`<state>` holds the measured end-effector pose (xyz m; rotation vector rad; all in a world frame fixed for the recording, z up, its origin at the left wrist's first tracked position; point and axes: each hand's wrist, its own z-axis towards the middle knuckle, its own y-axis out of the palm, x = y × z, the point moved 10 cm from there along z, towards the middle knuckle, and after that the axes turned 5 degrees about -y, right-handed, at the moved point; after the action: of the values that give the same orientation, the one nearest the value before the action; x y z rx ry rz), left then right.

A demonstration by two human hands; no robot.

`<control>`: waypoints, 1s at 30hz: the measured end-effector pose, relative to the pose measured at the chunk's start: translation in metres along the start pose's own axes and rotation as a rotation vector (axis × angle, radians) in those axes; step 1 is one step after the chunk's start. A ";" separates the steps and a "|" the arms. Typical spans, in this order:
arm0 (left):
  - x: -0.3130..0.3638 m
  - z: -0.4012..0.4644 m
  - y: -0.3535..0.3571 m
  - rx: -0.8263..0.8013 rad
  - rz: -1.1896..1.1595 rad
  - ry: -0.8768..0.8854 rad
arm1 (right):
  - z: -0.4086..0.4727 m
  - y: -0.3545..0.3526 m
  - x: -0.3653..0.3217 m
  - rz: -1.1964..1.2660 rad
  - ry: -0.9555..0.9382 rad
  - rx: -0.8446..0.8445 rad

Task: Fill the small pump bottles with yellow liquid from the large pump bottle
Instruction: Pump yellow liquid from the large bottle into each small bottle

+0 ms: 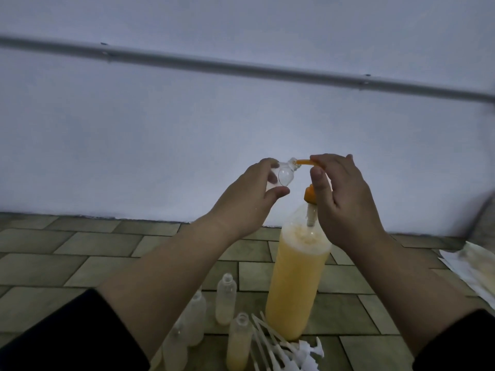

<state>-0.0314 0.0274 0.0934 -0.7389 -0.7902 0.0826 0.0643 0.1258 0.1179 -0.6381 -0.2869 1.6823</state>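
Holding small bottle (278, 175) in left grip (254, 194) | right grip (340, 194) pressing orange pump (385, 162)

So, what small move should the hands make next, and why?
Probably press the orange pump head down with the right hand. The left hand already holds a small clear bottle tilted with its mouth at the orange nozzle, and the large bottle holds plenty of yellow liquid.

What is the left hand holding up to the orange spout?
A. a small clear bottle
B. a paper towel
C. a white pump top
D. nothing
A: the left hand grips a small clear bottle, its mouth tipped to the orange spout under the right hand.
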 end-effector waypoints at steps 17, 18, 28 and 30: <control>0.035 -0.004 -0.015 0.133 0.369 0.165 | 0.001 -0.010 0.005 0.039 -0.020 0.089; 0.036 -0.005 -0.013 0.135 0.376 0.172 | -0.002 -0.010 0.005 0.050 -0.005 0.121; 0.036 -0.007 -0.013 0.140 0.446 0.192 | -0.001 -0.005 0.003 0.084 -0.016 0.114; 0.041 -0.005 -0.017 0.165 0.449 0.202 | 0.002 -0.005 0.004 0.027 -0.033 0.096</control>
<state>-0.0023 0.0251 0.1270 -0.7431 -0.4089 0.4647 0.0670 0.1310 0.1207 -0.5456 -0.2199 1.7232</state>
